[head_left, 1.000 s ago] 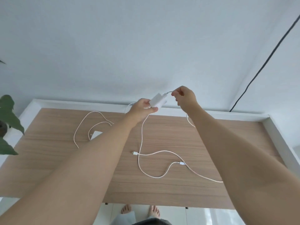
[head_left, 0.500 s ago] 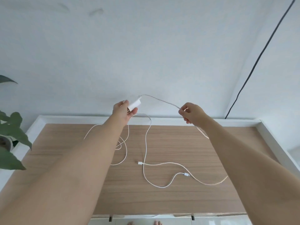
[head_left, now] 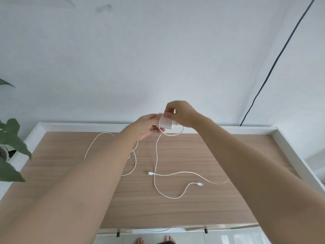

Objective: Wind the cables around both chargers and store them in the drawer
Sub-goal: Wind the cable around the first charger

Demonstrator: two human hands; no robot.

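My left hand (head_left: 146, 126) holds a white charger (head_left: 166, 124) above the far edge of the wooden table (head_left: 202, 208). My right hand (head_left: 181, 112) pinches its white cable against the charger's top, with one loop (head_left: 174, 134) hanging under the block. The rest of that cable (head_left: 155, 159) drops to the table and ends in a plug (head_left: 199, 184). A second white cable (head_left: 186, 173) lies across the table with a plug (head_left: 150, 173). Another stretch of cable (head_left: 98, 140) curves at the left, partly behind my left forearm. The second charger is hidden.
A white raised rim (head_left: 295, 155) borders the table at the back and sides. Green plant leaves (head_left: 12, 148) overhang the left edge. A black cable (head_left: 274, 67) runs down the wall at the right. Bare feet (head_left: 153, 241) show below the near edge.
My right hand has come back from the right to the charger, laying a loop of cable around it. The camera has tilted slightly upward.
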